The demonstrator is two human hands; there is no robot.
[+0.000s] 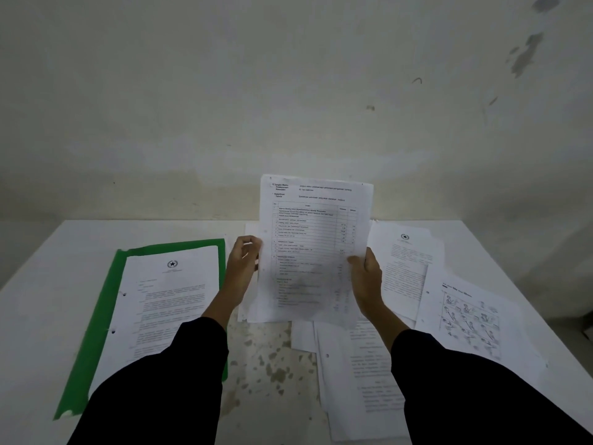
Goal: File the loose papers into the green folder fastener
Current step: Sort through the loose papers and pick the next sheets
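We are at the pick-up step. We hold 1 printed sheet [313,226] upright above the table [48,268], apart from the folder [96,332]. Our left hand [244,261] pinches the sheet's left edge with curled fingers. Our right hand [365,281] pinches the right edge, thumb on the front and the other fingers hidden behind. We cannot tell whether more sheets lie behind it.

The folder lies open and flat at our left with 1 page [170,303] on it. 2 punch holes show along that page's left margin, but we cannot make out the fastener itself.

Next, we judge, the sheet has to swing left and come down with its own punched edge over those 2 holes. The left hand would steer the edge while the right lowers the sheet flat.

Counted: 1 folder, 1 page in it, 1 sheet in hand, 2 hands. The loose papers [362,374] on the table overlap: 1 letter [407,261], 1 diagram sheet [468,319] and at least 2 more heaps, whose sheets we cannot count.
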